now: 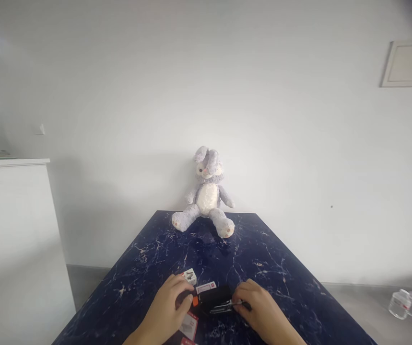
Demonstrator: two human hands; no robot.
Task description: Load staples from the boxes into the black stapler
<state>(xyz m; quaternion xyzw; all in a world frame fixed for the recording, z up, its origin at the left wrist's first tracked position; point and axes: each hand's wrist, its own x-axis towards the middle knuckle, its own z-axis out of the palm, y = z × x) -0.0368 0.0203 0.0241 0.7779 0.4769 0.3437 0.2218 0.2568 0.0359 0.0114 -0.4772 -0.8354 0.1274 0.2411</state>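
Note:
A black pouch-like item [217, 296] lies between my hands on the dark blue marbled table [198, 254]. Slim silver-and-black pens [220, 307] lie along its front side. My right hand [258, 306] pinches their right end between thumb and fingers. At the pouch's left end, my left hand [170, 306] is curled, thumb and fingertips close to a small orange piece [195, 301]; what lies inside its grip is hidden. Just beyond my left fingers is a small white box [190, 275]. A white packet with a red edge [206, 287] touches the pouch's far side.
Red-and-white packages [189, 326] lie below my left hand, partly cut off. A grey plush rabbit [207, 196] sits at the table's far edge against the wall. A white cabinet [15, 239] stands at left; clear plastic bottles [400, 304] are on the floor at right.

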